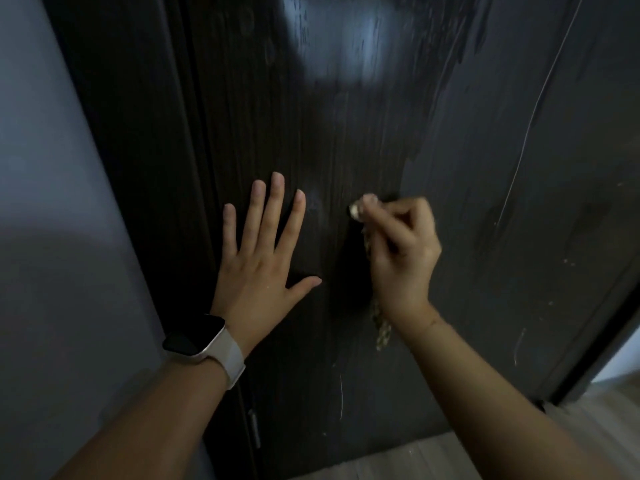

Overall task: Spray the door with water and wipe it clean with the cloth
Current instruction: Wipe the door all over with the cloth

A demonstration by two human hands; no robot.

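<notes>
The left hand [258, 261] lies flat on the door [346, 133], fingers straight and spread, a watch [199, 341] on its wrist. Just right of it, the right hand [403, 247], fingers curled, grips the cloth [381, 327] against the door; cloth hangs below its wrist.

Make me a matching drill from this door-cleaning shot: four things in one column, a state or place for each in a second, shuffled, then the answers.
Column one
1. left hand
2. right hand
3. cloth
4. watch

Column two
A. bunched in a fist, one end hanging down below it
B. strapped round the left wrist, white band, dark face
C. laid flat on the dark door, fingers spread
D. fingers curled, rubbing a spot on the door

Pairs: 1-C, 2-D, 3-A, 4-B
</notes>
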